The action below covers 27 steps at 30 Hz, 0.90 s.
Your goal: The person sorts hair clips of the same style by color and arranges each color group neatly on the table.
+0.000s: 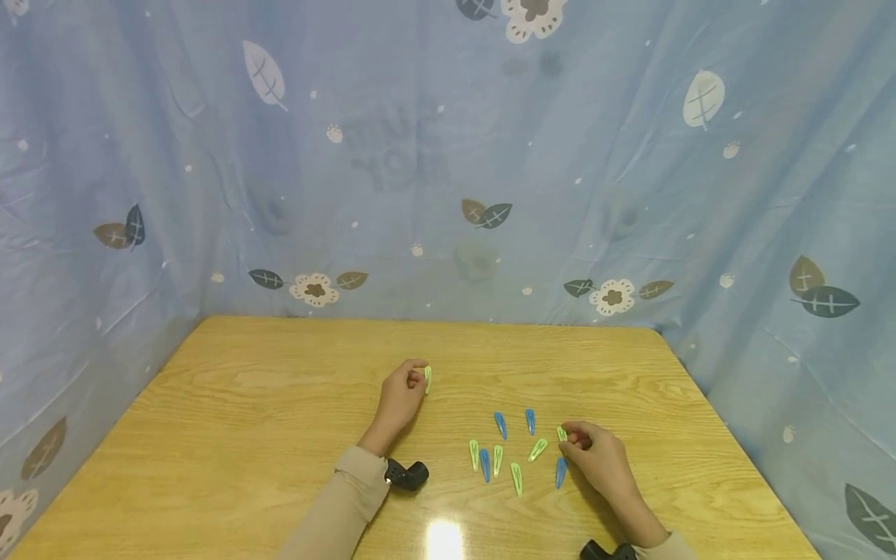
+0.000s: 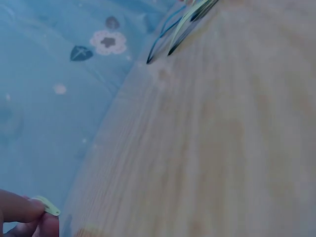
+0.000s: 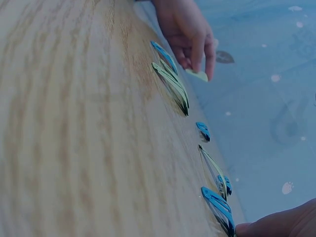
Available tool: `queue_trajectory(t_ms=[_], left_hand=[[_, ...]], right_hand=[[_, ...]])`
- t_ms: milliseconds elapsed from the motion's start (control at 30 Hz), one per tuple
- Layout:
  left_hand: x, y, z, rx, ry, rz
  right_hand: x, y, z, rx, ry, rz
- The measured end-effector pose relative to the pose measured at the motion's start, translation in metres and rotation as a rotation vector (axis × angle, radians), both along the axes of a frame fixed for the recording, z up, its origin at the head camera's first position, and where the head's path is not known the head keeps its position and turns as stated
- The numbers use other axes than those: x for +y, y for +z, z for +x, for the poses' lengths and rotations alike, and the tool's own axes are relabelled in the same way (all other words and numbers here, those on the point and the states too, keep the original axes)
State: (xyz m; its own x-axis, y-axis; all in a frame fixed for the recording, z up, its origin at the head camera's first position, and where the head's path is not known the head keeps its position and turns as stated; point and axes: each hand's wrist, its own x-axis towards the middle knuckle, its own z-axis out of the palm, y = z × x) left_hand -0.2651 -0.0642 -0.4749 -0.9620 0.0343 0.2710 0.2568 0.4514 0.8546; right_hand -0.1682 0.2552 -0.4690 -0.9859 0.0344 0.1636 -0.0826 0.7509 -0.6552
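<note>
In the head view my left hand (image 1: 402, 398) pinches a light green snap hair clip (image 1: 428, 379) by its side, to the left of the other clips. The same green clip (image 2: 48, 206) shows between finger and thumb in the left wrist view. My right hand (image 1: 600, 459) has thumb and forefinger at another green hair clip (image 1: 561, 434), pinching it. Just below those fingertips lies a blue hair clip (image 1: 561, 472). In the right wrist view, the thumb (image 3: 276, 224) shows beside a blue clip (image 3: 217, 205), and the rest of that hand is out of frame.
Between the hands, several green clips (image 1: 516, 479) and blue clips (image 1: 485, 465) lie scattered on the wooden table (image 1: 280, 435). A patterned blue curtain (image 1: 434, 171) hangs along the table's back and sides. Each wrist wears a black device (image 1: 407, 475).
</note>
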Motion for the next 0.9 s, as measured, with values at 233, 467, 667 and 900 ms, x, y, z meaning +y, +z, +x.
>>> queue_trajectory(t_ms=[233, 467, 667, 900], left_hand=[[0.002, -0.007, -0.011, 0.014, 0.014, -0.022], [0.004, -0.004, -0.017, -0.008, 0.024, -0.031], [0.005, -0.004, -0.020, -0.055, 0.041, -0.064], [0.006, -0.003, -0.024, -0.053, 0.049, -0.091]], right_hand=[[0.000, -0.003, 0.001, 0.015, 0.007, -0.003], [0.001, -0.003, 0.000, 0.024, 0.000, 0.004], [0.001, -0.004, 0.001, 0.023, 0.013, -0.005], [0.000, -0.004, 0.000, 0.024, 0.004, -0.009]])
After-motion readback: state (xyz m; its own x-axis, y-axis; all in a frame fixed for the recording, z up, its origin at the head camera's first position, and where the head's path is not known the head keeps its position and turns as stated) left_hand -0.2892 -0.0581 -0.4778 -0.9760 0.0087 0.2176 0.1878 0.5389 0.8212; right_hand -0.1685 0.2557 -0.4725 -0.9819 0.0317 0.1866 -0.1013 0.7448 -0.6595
